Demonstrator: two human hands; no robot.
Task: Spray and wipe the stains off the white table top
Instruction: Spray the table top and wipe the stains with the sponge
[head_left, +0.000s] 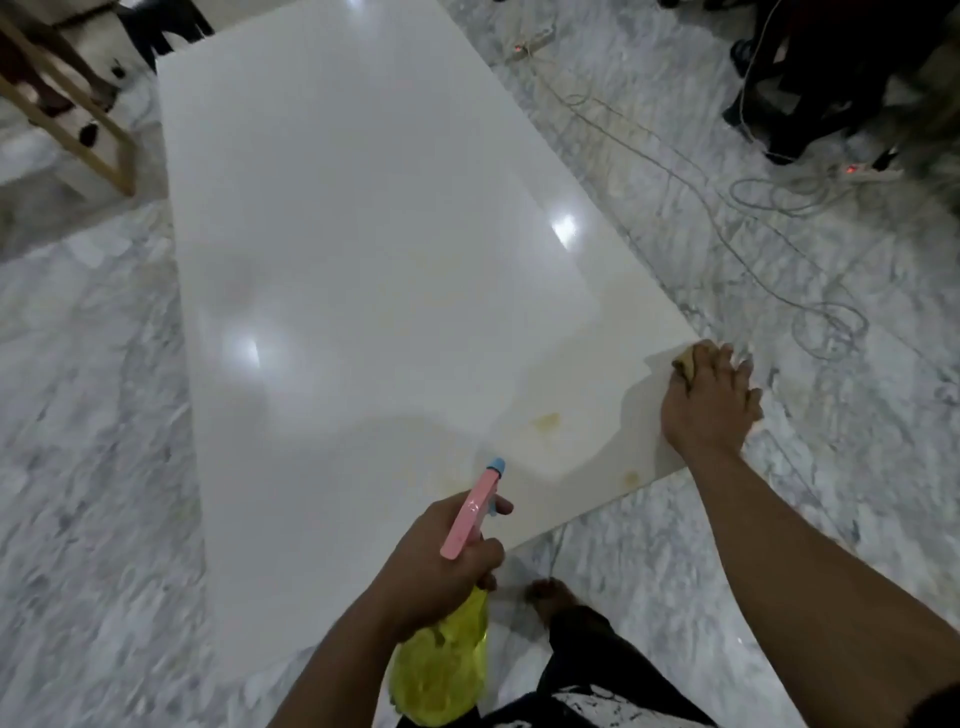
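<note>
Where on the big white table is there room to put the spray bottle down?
Nearly the whole white table top is bare, from the far edge down to the yellowish stains. Only the near right corner is busy: the right hand presses a tan sponge there.

Head view, steeply down over table top (363, 260)

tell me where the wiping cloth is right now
In the head view the cloth is under the right hand, pressed on the white table top at its near right corner, beyond the yellowish stain.
</note>
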